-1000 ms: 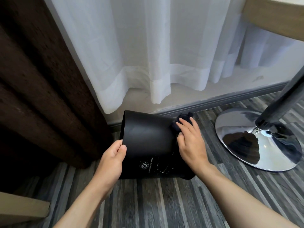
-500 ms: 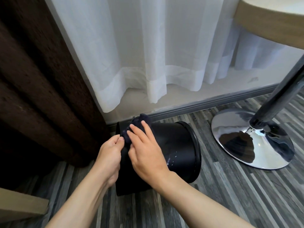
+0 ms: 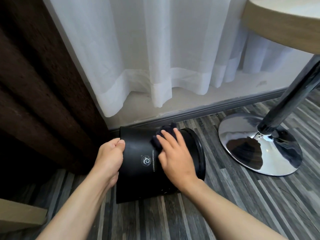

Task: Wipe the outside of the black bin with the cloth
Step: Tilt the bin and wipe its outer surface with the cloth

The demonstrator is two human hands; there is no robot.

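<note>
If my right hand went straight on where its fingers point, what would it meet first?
Past the dark cloth it presses, the right hand likely meets the grey skirting board behind the black bin.

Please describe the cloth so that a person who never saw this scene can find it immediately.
Below the white curtain, a black bin lies on its side on the grey striped floor. On its upper side, beneath the fingers of the right hand, is the cloth. It is small, crumpled and dark navy, soft-looking against the smooth bin.
</note>
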